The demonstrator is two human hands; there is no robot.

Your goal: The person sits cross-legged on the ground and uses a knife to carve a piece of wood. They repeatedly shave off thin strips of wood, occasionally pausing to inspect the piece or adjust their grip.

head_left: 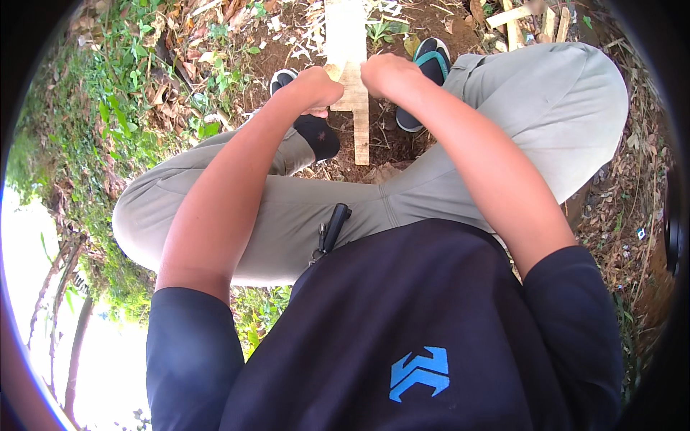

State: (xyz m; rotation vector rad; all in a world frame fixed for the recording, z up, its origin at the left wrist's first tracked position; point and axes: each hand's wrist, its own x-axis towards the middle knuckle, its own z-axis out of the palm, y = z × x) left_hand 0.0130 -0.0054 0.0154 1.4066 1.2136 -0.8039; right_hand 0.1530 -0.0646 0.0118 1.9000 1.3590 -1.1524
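A pale wooden board [346, 36] lies lengthwise between my feet, its far part bright with glare. Toward me it steps down to a narrow strip [361, 140] that ends above the soil. At the board's left edge is my left hand [320, 87], its fingers curled closed. Across from it, my right hand [388, 74] is closed like a fist at the right edge. The backs of both hands hide what they grip, if anything.
Wood shavings [305, 32] litter the brown soil around the board. A flip-flop [431, 65] and a dark sock [316, 136] show beside it. Wood offcuts [514, 21] lie at far right; leafy plants [118, 118] grow at left. A black key holder [334, 228] rests on my lap.
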